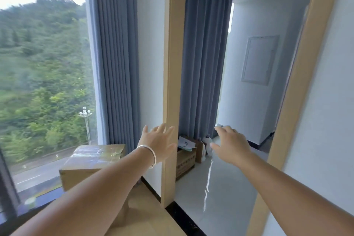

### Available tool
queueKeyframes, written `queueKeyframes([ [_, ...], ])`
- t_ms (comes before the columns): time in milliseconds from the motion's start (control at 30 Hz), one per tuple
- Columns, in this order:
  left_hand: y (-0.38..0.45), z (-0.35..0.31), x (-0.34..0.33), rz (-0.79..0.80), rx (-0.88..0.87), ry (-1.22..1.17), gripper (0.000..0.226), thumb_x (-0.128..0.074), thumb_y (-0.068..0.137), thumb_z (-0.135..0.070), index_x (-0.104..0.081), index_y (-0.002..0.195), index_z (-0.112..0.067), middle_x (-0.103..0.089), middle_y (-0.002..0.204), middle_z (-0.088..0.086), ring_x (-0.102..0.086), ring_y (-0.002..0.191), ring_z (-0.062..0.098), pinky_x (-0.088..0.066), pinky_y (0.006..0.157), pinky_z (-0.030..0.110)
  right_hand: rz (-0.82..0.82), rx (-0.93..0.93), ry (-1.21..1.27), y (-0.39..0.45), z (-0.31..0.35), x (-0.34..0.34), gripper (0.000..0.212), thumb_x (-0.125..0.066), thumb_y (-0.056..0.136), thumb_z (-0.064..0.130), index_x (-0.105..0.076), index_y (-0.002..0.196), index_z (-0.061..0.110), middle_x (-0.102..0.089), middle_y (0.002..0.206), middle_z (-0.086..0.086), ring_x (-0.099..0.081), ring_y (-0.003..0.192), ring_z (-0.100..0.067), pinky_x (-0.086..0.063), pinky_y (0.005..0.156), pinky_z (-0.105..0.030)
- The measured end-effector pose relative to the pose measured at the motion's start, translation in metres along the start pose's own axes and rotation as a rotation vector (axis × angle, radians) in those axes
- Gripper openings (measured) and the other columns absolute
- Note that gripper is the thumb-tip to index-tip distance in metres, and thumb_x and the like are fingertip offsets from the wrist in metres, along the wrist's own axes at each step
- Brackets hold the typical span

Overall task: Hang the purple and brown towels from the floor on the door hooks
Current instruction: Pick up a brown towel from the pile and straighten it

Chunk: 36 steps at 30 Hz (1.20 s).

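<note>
— Where are the towels relative to the hands?

— Neither the purple nor the brown towel shows in this view, and no door hooks either. The left hand is stretched forward with fingers spread and straight, holding nothing, in front of the wooden door frame. A silver bangle sits on that wrist.

— And the right hand?

— The right hand reaches into the doorway, fingers loosely extended, empty as far as one can see; its fingertips are blurred against something small and pale, too unclear to name.

— Any writing to read?

— A cardboard box stands on the glossy white floor just inside the doorway, at the foot of the blue-grey curtain. It has dark print on its side, too blurred to read, and papers lie on top. A white bottle-like thing stands beside it.

— Anything nearer?

— A taped brown carton sits by the window, below the left forearm.
</note>
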<state>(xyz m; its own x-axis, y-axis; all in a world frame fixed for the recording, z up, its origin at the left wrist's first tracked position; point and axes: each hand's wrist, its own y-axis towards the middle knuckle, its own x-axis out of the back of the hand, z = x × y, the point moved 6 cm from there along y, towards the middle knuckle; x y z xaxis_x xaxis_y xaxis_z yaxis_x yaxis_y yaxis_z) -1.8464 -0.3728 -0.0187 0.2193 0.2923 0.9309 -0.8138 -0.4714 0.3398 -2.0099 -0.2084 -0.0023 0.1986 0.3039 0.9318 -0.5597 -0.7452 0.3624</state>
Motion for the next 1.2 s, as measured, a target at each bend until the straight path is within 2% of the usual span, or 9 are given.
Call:
queueKeyframes([
  [167,-0.010,0.088,-0.026,0.067,0.178,0.032,0.064,-0.030,0.095,-0.059,-0.014,0.151,-0.032,-0.022,0.156,0.001,-0.032,0.140,0.023,-0.013,0.117,0.056,0.051,0.171,0.090,0.053,0.077,-0.040,0.062,-0.044,0.094,0.051,-0.028,0.147,0.022,-0.039,0.146,-0.002,-0.042,0.129,-0.023,-0.040,0.100,-0.038],
  [300,-0.019,0.160,-0.050,0.097,0.296,0.065,0.066,-0.030,0.094,-0.061,-0.013,0.151,-0.032,-0.023,0.156,0.001,-0.034,0.139,0.023,-0.017,0.116,0.054,0.072,0.292,0.123,0.087,0.150,-0.072,0.061,-0.043,0.094,0.049,-0.028,0.147,0.021,-0.040,0.145,-0.004,-0.042,0.127,-0.023,-0.037,0.103,-0.040],
  [467,-0.023,0.250,-0.077,0.098,0.402,0.076,0.066,-0.030,0.093,-0.062,-0.015,0.151,-0.033,-0.022,0.158,0.001,-0.035,0.139,0.024,-0.018,0.116,0.055,0.126,0.419,0.184,0.127,0.247,-0.110,0.067,-0.043,0.094,0.051,-0.019,0.151,0.024,-0.037,0.147,0.000,-0.038,0.132,-0.020,-0.032,0.106,-0.039],
  [733,-0.034,0.377,-0.126,0.151,0.567,0.072,0.064,-0.033,0.094,-0.060,-0.016,0.150,-0.034,-0.022,0.159,0.003,-0.033,0.140,0.024,-0.016,0.116,0.054,0.171,0.573,0.208,0.185,0.378,-0.168,0.066,-0.046,0.093,0.050,-0.023,0.149,0.023,-0.037,0.146,0.001,-0.036,0.132,-0.019,-0.028,0.111,-0.037],
  [1067,-0.109,0.484,-0.210,0.299,0.769,0.069,0.064,-0.033,0.095,-0.059,-0.016,0.151,-0.033,-0.022,0.158,0.002,-0.033,0.140,0.023,-0.018,0.116,0.054,0.358,0.721,0.225,0.205,0.506,-0.269,0.067,-0.046,0.089,0.053,-0.025,0.147,0.027,-0.029,0.152,0.002,-0.028,0.139,-0.021,-0.020,0.116,-0.042],
  [1200,-0.134,0.513,-0.243,0.334,0.825,0.056,0.061,-0.035,0.094,-0.058,-0.020,0.147,-0.033,-0.032,0.151,0.001,-0.042,0.133,0.020,-0.021,0.114,0.055,0.459,0.782,0.214,0.208,0.547,-0.313,0.072,-0.045,0.089,0.056,-0.018,0.150,0.028,-0.021,0.157,0.002,-0.022,0.143,-0.024,-0.017,0.117,-0.044],
])
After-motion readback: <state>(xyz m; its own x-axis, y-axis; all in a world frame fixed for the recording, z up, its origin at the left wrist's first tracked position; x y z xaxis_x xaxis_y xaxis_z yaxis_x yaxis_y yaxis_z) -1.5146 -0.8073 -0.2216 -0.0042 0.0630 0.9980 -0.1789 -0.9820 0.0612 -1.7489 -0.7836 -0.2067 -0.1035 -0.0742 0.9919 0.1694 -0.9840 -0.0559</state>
